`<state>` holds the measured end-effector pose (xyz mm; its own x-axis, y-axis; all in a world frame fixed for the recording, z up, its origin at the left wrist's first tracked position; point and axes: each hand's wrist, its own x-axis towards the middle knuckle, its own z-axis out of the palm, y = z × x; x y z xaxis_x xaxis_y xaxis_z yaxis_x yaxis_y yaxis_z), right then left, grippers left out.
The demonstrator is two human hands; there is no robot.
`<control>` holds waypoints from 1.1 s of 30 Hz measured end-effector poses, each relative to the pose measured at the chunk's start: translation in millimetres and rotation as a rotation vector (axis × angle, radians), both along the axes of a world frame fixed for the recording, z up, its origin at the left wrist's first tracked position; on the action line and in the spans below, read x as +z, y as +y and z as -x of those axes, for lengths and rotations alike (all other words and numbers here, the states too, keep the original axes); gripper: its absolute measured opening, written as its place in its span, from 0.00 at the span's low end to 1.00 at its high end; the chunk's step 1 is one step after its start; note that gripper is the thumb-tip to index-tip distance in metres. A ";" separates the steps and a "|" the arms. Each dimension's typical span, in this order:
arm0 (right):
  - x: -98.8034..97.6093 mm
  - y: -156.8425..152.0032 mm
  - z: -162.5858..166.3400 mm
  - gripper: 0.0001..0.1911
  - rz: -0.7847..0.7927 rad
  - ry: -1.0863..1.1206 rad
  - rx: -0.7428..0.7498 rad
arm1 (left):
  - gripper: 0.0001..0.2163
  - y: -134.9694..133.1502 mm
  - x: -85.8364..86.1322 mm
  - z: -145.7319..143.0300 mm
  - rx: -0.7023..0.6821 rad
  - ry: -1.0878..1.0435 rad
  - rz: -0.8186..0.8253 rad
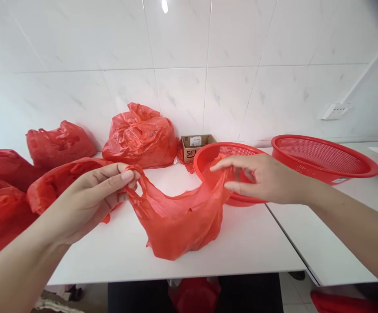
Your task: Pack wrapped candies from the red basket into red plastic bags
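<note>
A thin red plastic bag (179, 226) hangs spread between my hands, its mouth facing up and its bottom at the white table near the front edge. My left hand (101, 191) pinches one handle of it between thumb and fingers. On the other side, my right hand (254, 176) has its curled fingers around the bag's opposite upper edge, with thumb and forefinger somewhat apart. Behind that hand stands a red perforated plastic basket (205, 154), partly covered by the bag and my fingers. What lies inside the bag, if anything, is hidden.
Several filled red bags, including a large one (140, 139), crowd the left and back. A small cardboard box (197, 145) stands by the tiled wall. Another red basket (326, 158) sits at right. A seam (290, 241) divides the tables (247, 243); a wall socket (335, 111) is above.
</note>
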<state>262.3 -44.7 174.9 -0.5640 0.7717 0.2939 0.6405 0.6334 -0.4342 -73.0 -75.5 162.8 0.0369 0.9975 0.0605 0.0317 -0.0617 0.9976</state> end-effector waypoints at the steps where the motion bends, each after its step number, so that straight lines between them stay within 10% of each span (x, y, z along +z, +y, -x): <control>1: 4.8 -0.5 2.0 0.16 -0.019 0.080 0.004 | 0.12 1.0 1.2 -2.0 -0.003 -0.020 -0.015; 11: 24.5 46.3 44.8 0.10 0.203 0.520 0.376 | 0.06 12.9 4.8 -20.7 0.132 -0.135 -0.199; 19: 56.1 44.8 75.6 0.07 0.232 0.434 0.532 | 0.27 16.9 16.5 -24.1 -0.225 0.001 -0.126; 25: 47.1 38.5 121.1 0.07 0.192 0.379 0.661 | 0.10 22.6 24.3 -46.7 -0.321 0.252 0.009; 33: 12.0 64.8 122.1 0.11 0.214 0.320 0.438 | 0.18 28.6 4.8 -26.9 -0.194 0.095 0.174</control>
